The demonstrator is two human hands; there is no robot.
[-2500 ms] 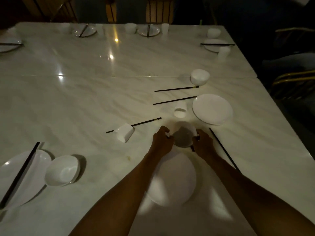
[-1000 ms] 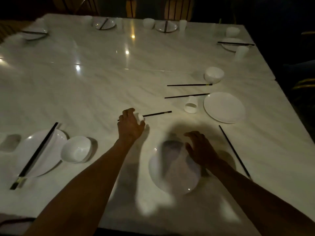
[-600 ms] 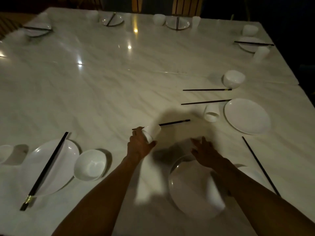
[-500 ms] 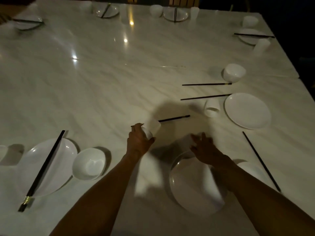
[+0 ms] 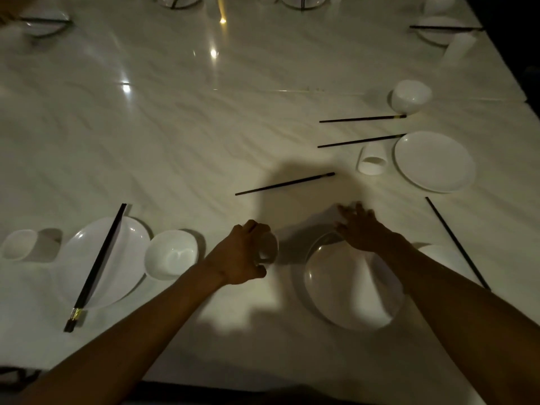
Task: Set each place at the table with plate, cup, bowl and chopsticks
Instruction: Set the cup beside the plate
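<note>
The left hand (image 5: pixel 244 255) grips a white cup (image 5: pixel 268 249) just left of the near-edge plate (image 5: pixel 347 290) on the marble table (image 5: pixel 175 127); the right hand (image 5: pixel 362 229), fingers spread and released, rests at that plate's far rim. A lone chopstick (image 5: pixel 285 184) lies beyond them; another chopstick (image 5: pixel 457 244) lies toward the right edge.

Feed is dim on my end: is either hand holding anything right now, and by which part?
The left hand grips a white cup around its side wall. The right hand is spread open above the plate, holding nothing.
</note>
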